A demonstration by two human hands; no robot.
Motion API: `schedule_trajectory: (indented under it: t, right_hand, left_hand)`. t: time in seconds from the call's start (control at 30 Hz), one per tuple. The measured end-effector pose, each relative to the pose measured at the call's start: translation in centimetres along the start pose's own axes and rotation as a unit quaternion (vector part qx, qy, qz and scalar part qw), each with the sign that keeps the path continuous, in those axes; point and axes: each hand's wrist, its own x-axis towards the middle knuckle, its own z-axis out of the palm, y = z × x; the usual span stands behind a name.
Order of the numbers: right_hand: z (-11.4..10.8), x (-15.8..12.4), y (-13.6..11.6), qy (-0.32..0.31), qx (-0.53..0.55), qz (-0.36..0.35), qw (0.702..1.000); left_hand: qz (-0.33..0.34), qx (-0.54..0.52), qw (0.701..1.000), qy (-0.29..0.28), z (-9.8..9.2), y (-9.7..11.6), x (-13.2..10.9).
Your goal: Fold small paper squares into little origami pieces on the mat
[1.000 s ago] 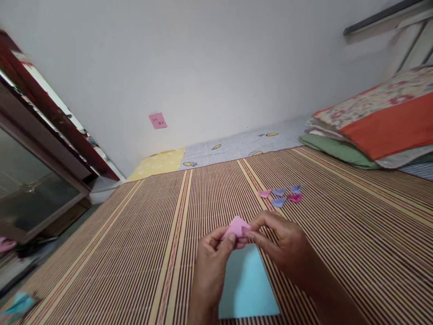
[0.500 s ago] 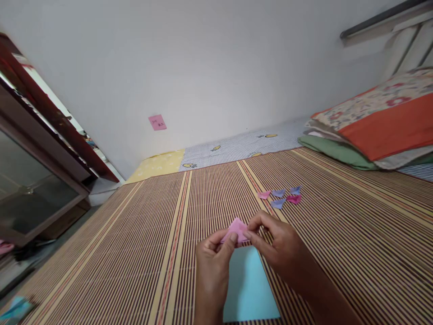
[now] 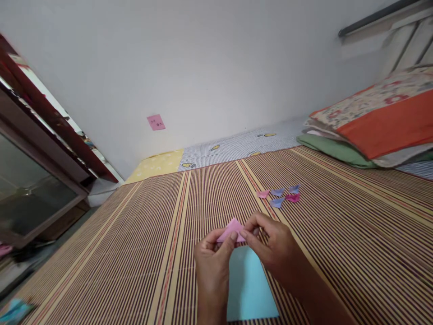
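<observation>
A small pink piece of paper, folded to a triangle with its point up, is held between both hands above the striped mat. My left hand pinches its left part, thumb on the near face and fingers behind. At the right corner, the thumb and forefinger of my right hand close on the paper. Below the hands a light blue sheet of paper lies flat on the mat, its left edge partly hidden by my left hand.
Several small folded papers, among them a magenta one and a pale pink one, lie beyond my right hand on the striped mat. Folded bedding is stacked at the right. A pink note is on the wall.
The right thumb and forefinger have shifted slightly left along the pink paper's right side, with the fingers closer in. The left hand keeps its pinch.
</observation>
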Motion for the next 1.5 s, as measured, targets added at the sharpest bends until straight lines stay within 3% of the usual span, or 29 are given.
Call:
schedule_trajectory:
  t: [0.13,0.67,0.93,1.23,1.5]
  right_hand:
    - [0.2,0.0,-0.3,0.008,0.007,0.003,1.000]
    - [-0.1,0.0,-1.0,0.016,0.042,0.042,0.998]
    - [-1.5,0.1,-1.2,-0.010,0.053,0.023,0.998]
    - [-1.5,0.0,-0.8,-0.002,0.042,-0.029,0.999]
    - [-1.9,0.0,-1.1,-0.006,0.047,-0.002,0.999]
  left_hand:
    - [0.004,0.001,1.000,0.012,0.0,-0.3,0.2]
    - [0.017,0.027,0.999,-0.036,-0.1,-0.1,-0.1]
    - [0.007,0.006,0.998,-0.060,-0.4,0.0,0.0]
    - [0.014,0.017,0.997,-0.070,-0.2,0.2,-0.2]
    - [0.033,0.035,0.996,-0.080,-0.3,0.2,-0.3]
